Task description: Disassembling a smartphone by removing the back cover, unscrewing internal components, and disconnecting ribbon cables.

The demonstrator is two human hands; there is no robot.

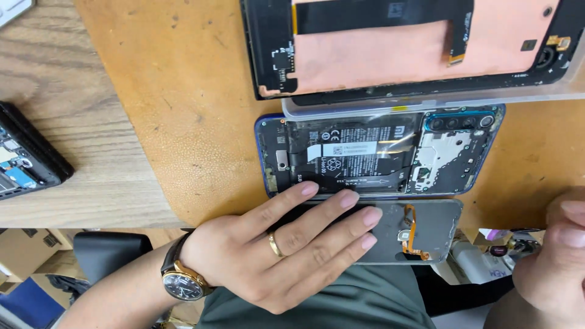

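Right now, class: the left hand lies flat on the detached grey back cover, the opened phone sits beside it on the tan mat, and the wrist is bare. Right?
Not quite. The head view shows a watch on the wrist of the left hand; it is not bare. The rest holds: grey back cover, opened phone, tan mat.

— What's on the left hand point(286, 256)?
— A gold ring, plus a gold-cased, dark-dialled wristwatch point(183, 283) on a dark strap.
— And the right hand point(551, 268)?
— Bare. Grey-green clothing point(341, 304) near.

Opened phone point(378, 155) lies on mat point(183, 91), near its front edge. Detached back cover point(420, 231) overhangs that edge just in front. Screen assembly point(408, 45) behind. Another opened phone point(27, 158) on worktop's point(73, 116) left edge.
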